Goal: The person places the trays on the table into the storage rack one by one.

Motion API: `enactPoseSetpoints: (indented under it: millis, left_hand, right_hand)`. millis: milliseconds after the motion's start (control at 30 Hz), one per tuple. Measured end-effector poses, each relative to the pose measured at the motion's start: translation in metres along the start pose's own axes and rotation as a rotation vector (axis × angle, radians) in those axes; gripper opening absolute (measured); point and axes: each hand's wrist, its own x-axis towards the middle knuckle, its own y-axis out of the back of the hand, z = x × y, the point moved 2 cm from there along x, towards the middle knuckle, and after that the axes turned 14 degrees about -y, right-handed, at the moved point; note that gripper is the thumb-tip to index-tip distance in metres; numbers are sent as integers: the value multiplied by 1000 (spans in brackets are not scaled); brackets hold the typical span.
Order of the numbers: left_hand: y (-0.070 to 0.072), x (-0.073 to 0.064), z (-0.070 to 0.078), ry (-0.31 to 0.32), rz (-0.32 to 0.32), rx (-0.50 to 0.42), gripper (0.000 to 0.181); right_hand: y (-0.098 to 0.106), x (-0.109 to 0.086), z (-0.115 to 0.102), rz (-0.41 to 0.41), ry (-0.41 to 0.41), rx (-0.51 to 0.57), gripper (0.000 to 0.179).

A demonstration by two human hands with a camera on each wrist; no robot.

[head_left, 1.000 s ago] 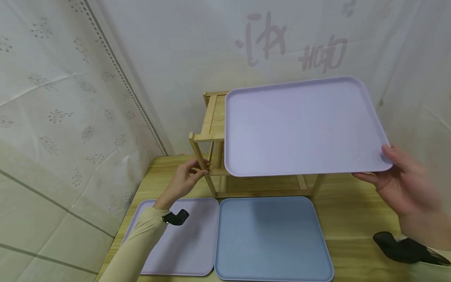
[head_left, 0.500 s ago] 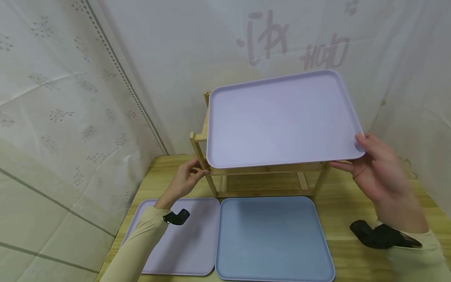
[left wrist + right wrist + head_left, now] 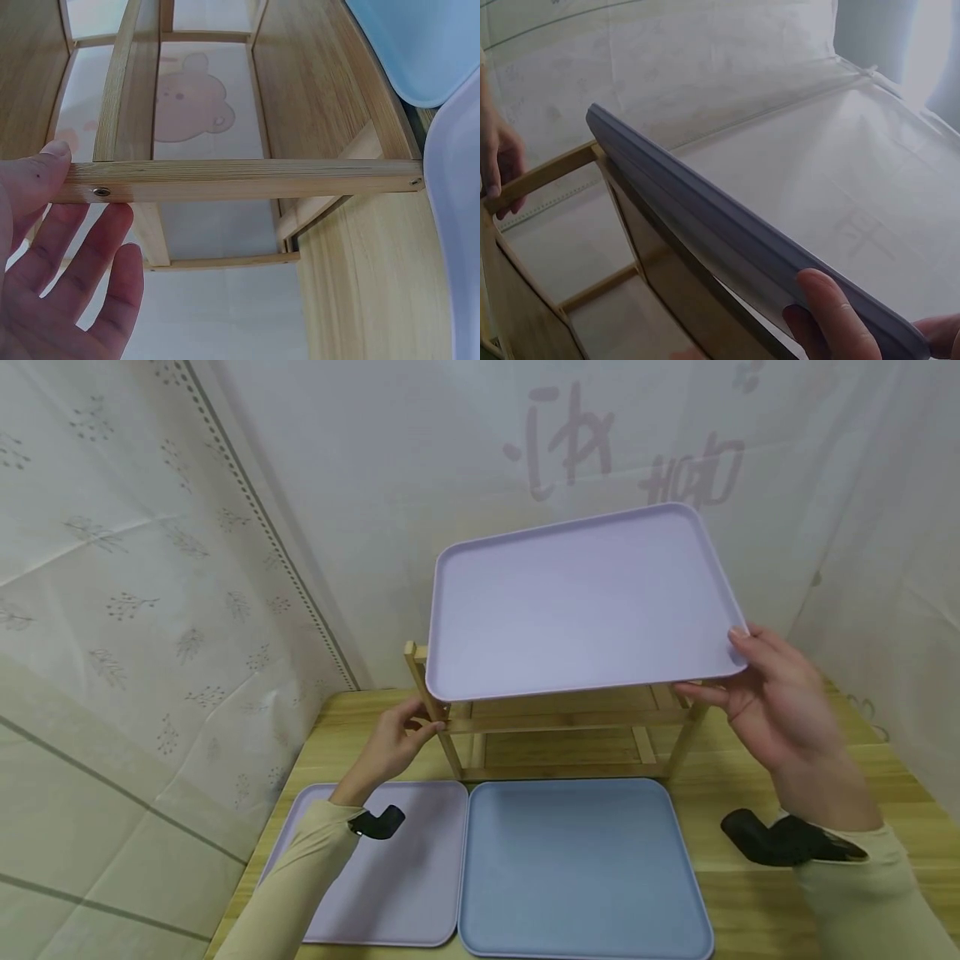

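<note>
My right hand (image 3: 787, 702) pinches a lilac tray (image 3: 577, 610) by its near right corner, thumb on the upper face and fingers beneath. That tray slants over the top of a wooden shelf rack (image 3: 570, 722), its right end raised, and hides most of the top shelf. In the right wrist view the tray's edge (image 3: 705, 206) overlaps the rack's upper frame near its far end. My left hand (image 3: 393, 739) holds the rack's front left post; in the left wrist view the thumb lies on one side of the post (image 3: 255, 178) and fingers on the other.
A blue tray (image 3: 577, 868) and a second lilac tray (image 3: 405, 877) lie side by side on the wooden table (image 3: 750, 827), in front of the rack. Patterned cloth (image 3: 225, 568) hangs at the left and behind the rack. My left forearm crosses the second lilac tray.
My right hand has carried the lilac tray leftward and away from me, further over the rack's top. The left hand stays on the post, and the two lower trays have not moved.
</note>
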Motion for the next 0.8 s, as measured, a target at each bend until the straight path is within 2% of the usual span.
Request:
enactPoseSetpoints:
  millis: [400, 500, 633, 700, 800]
  left_hand:
    - [0, 0, -3, -23, 5, 1, 25]
    - [0, 1, -3, -25, 4, 0, 25]
    - [0, 1, -2, -24, 8, -6, 24]
    - [-1, 0, -2, -20, 9, -13, 25]
    - [-1, 0, -1, -18, 10, -21, 25]
  right_hand:
    - [-9, 9, -6, -18, -1, 38, 39]
    - [-10, 11, -8, 37, -21, 32, 39]
    - [-11, 16, -10, 149, -16, -38, 42]
    - [-12, 19, -11, 211, 9, -115, 47]
    - [-14, 22, -11, 312, 71, -297, 54]
